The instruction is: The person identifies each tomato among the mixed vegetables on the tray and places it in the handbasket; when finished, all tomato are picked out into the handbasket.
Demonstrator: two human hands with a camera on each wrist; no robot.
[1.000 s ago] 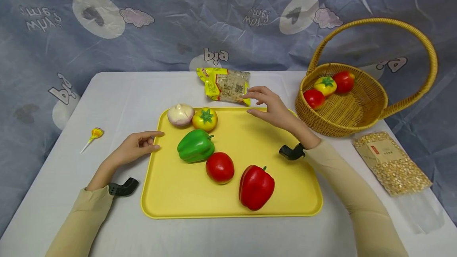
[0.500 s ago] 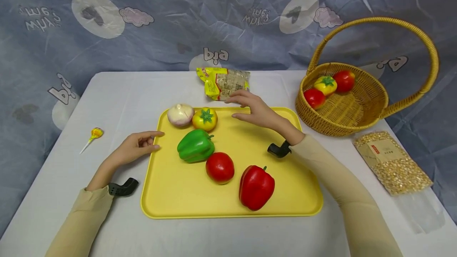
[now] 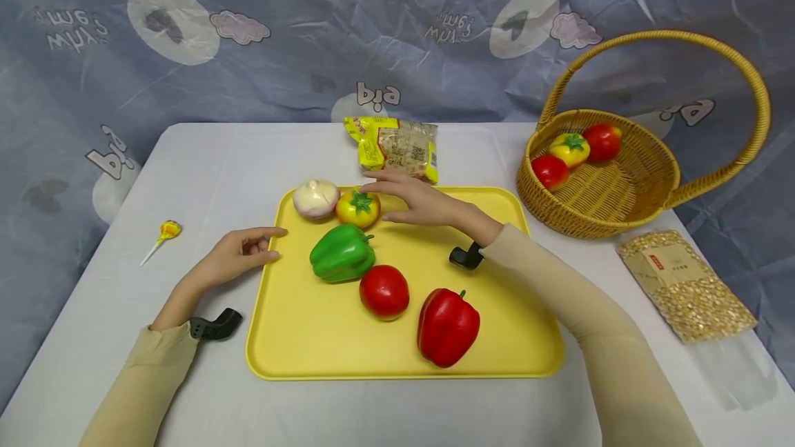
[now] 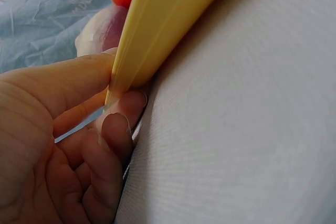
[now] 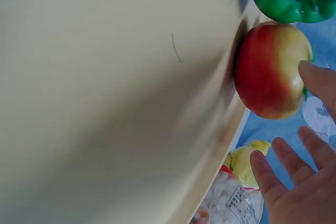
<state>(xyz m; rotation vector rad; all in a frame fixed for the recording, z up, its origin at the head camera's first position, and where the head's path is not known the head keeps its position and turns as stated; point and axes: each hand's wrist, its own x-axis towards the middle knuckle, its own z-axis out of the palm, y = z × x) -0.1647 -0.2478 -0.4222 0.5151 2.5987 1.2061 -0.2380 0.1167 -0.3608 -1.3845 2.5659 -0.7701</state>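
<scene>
My left hand [image 3: 231,254] pinches the left rim of a yellow tray [image 3: 310,340]; in the left wrist view the rim [image 4: 123,61] sits between its fingers. My right hand [image 3: 428,203] reaches over the tray's far side with fingers spread, holding nothing. Its fingertips are right at a yellow-red tomato [image 3: 358,211] with a green star-shaped top. In the right wrist view the thumb overlaps the edge of this tomato [image 5: 270,72]. A garlic bulb [image 3: 315,200] lies beside it. Nearer are a green bell pepper [image 3: 341,255], a red round tomato [image 3: 384,292] and a red bell pepper [image 3: 448,327].
Behind the tray lies a yellow and clear packet [image 3: 400,147]. A wicker basket [image 3: 549,212] with a tall handle stands at the back right, holding 3 red or yellow tomatoes. A bag of corn kernels [image 3: 689,288] lies at right, a lollipop [image 3: 169,230] at left.
My right hand has moved left and slightly nearer, from beside the packet to the yellow-red tomato. The left hand stays at the tray rim.
</scene>
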